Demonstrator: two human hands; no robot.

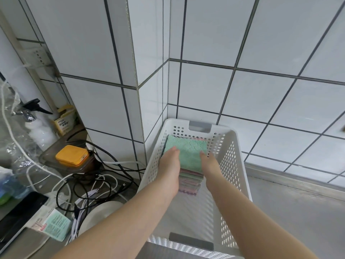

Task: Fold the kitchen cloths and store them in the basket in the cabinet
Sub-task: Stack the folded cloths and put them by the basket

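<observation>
One head view looks steeply down, close over the white basket [237,152] against a tiled wall [261,90] corner

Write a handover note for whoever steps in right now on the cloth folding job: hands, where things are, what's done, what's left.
Left hand: grips the left side of the stack of folded green, pink and purple kitchen cloths.
Right hand: holds the stack's right side; its fingertips are hidden behind the stack.
Stack: inside the white perforated plastic basket, toward its far end, mint green cloth on top. I cannot tell whether it rests on the basket floor.
Basket: sits on the grey steel counter in the tiled corner, not in a cabinet.
Done: these cloths are folded and stacked.
Left: let go of the stack, then store the basket in the cabinet.
</observation>
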